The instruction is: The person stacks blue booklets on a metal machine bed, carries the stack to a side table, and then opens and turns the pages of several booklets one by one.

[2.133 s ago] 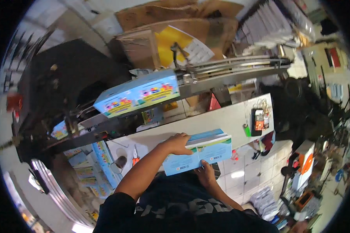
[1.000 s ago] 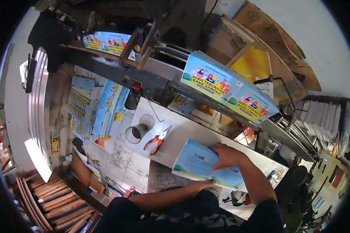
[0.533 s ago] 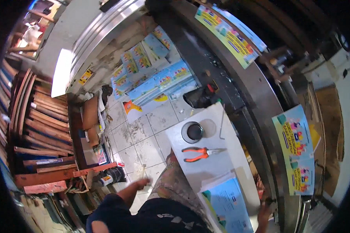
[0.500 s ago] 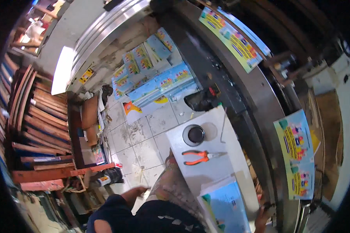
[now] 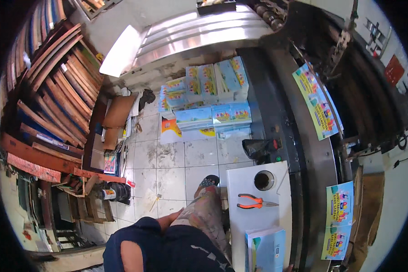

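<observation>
My left hand (image 5: 177, 215) lies against my patterned trouser leg (image 5: 206, 213), its fingers mostly hidden. Of my right hand (image 5: 289, 268), only a sliver shows at the lower edge, beside a stack of blue printed sheets (image 5: 272, 249). That stack sits on the near end of a white work table (image 5: 240, 222). Farther up the table lie pliers with orange handles (image 5: 254, 201), apart from both hands. Beyond them stands a round can with dark contents (image 5: 264, 180). A thin bent metal rod (image 5: 283, 179) rests along the table's right side.
Stacks of printed sheets (image 5: 194, 119) stand on the tiled floor (image 5: 170, 156) ahead. A dark machine (image 5: 299, 136) runs along the right, with printed sheets (image 5: 337, 222) on it. Wooden-edged frames (image 5: 61, 97) fill a rack at left. A black bag (image 5: 256, 149) lies beyond the table.
The whole view has turned, so the table stands straighter. My left hand has come in against my leg. My right hand has dropped almost out of the picture.
</observation>
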Demonstrator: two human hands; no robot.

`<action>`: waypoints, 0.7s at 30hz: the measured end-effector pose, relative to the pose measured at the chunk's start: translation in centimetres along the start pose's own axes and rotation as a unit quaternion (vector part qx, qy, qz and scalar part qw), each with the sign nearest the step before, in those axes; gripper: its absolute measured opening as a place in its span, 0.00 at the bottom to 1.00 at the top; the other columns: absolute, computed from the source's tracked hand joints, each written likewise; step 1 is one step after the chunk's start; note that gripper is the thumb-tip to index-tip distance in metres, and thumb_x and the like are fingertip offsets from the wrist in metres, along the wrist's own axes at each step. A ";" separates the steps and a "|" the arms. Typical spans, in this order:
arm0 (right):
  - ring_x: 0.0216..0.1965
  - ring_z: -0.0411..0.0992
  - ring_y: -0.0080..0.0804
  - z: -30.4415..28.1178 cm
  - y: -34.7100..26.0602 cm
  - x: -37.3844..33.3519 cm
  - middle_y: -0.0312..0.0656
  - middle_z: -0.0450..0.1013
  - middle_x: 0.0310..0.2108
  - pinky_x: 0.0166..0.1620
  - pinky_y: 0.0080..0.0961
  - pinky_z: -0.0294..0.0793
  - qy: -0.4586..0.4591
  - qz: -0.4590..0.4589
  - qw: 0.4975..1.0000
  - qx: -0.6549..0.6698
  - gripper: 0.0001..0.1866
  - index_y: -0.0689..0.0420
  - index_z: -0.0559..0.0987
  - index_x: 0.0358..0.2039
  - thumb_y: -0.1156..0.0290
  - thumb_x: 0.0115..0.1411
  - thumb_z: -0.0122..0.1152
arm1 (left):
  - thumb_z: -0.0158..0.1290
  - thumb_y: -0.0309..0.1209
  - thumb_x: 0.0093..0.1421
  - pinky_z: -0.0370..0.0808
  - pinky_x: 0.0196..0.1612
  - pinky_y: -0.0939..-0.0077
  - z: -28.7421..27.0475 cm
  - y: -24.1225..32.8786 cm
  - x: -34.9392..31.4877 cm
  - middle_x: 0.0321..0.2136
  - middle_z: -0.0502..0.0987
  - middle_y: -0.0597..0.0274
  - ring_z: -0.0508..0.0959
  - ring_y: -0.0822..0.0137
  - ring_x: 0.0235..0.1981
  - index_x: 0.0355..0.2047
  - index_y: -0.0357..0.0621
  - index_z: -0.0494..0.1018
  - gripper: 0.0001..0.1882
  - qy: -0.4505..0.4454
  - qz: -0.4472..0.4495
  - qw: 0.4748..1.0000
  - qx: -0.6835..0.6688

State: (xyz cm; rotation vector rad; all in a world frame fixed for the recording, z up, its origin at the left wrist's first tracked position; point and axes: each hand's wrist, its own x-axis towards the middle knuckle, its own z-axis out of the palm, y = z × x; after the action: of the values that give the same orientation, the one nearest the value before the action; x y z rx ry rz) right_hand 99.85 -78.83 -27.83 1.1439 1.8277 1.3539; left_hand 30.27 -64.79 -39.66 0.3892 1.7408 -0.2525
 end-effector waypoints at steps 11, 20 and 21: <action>0.45 0.73 0.36 2.1 -2.6 -1.2 0.45 0.70 0.53 0.45 0.32 0.76 -0.091 -0.062 0.992 0.063 0.29 0.55 0.60 0.65 0.66 0.66 0.57 | 0.40 0.67 0.61 0.73 0.52 0.50 -4.4 10.4 3.2 0.44 0.80 0.42 0.78 0.44 0.49 0.48 0.38 0.78 0.42 0.130 0.118 0.984 0.033; 0.46 0.74 0.39 7.8 -8.1 -6.3 0.47 0.68 0.56 0.47 0.36 0.76 -0.011 -0.244 0.953 -0.181 0.25 0.60 0.64 0.61 0.66 0.67 0.55 | 0.52 0.59 0.56 0.72 0.56 0.62 -3.6 15.2 2.2 0.49 0.77 0.40 0.76 0.46 0.53 0.51 0.37 0.76 0.37 0.190 0.326 0.912 0.164; 0.46 0.74 0.39 7.9 -8.9 -6.3 0.47 0.68 0.56 0.47 0.36 0.76 -0.013 -0.241 0.954 -0.176 0.25 0.60 0.64 0.61 0.66 0.67 0.55 | 0.52 0.59 0.56 0.72 0.56 0.62 -3.1 14.8 1.9 0.49 0.77 0.40 0.76 0.46 0.53 0.51 0.37 0.76 0.37 0.192 0.325 0.910 0.169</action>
State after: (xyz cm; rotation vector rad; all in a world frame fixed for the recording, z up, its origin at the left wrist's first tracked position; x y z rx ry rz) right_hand 106.72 -81.92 -38.96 0.4848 1.6189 1.2872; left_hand 32.96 -49.75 -40.19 1.3156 1.8372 0.0154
